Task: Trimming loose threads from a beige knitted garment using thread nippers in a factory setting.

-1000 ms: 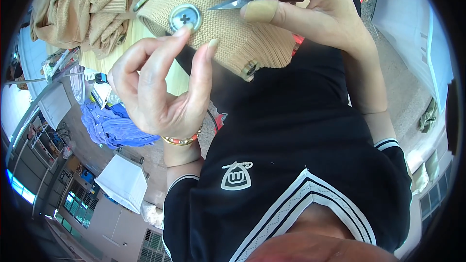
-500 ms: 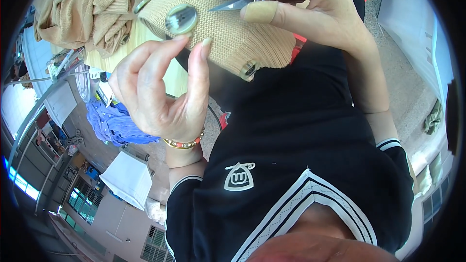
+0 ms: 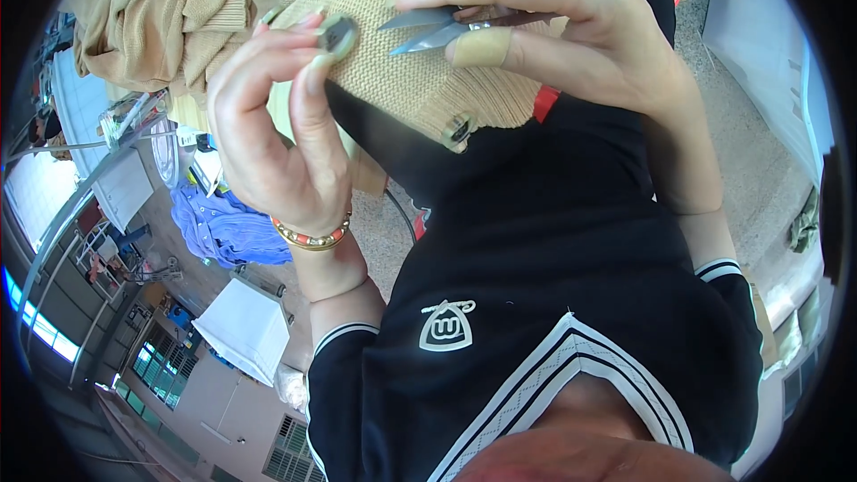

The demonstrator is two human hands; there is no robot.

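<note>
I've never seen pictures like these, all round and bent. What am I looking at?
There's no robot here: these are a person's own bare hands. A fisheye camera worn on the head looks down past the dark shirt, and its wide lens bends straight edges.

The left hand has its fingertips and thumb at a round button on a tan knit garment. The right hand holds small snips, blades apart, over the knit; tan tape wraps its thumb.

More tan knitwear is heaped at the upper left, with a blue garment below it.
</note>
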